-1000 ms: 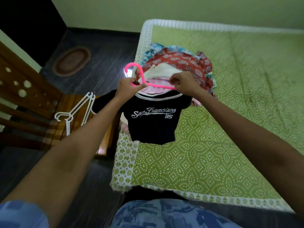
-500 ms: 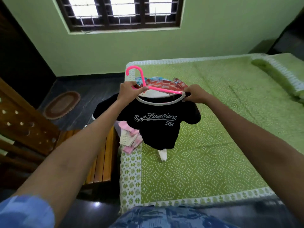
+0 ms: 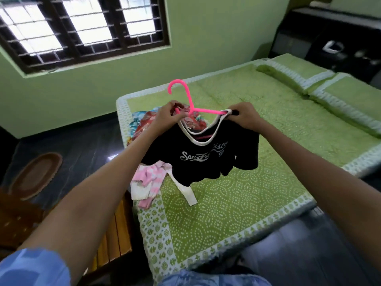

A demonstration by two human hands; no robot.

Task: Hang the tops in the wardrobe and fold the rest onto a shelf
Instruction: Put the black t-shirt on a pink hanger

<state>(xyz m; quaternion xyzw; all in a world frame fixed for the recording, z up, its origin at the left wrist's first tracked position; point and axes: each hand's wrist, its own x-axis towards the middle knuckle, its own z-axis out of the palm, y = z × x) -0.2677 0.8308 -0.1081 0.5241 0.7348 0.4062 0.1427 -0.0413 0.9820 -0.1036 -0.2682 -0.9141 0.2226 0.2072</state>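
Sleeves of blue print at the bottom edge, forearms reaching out over the bed [image 3: 237, 213]. Further out, left hand [image 3: 168, 115] curled round the left arm of the pink hanger [image 3: 190, 104], pinching collar and plastic together. Right hand [image 3: 244, 117] gripping the right shoulder of the black San Francisco top [image 3: 206, 159], pulling its white-trimmed neckline over the hanger's right tip. Top held in the air above the near corner of the bed, hem bunched, not yet squarely seated. Below it, pink and white clothes [image 3: 148, 182] at the bed's edge, and a patterned pile [image 3: 144, 124] behind. Risks, as a judgement: left shoulder slipping off once either grip lets go; neckline stretching under a hard tug; hook snagging the pile. No wardrobe in view.
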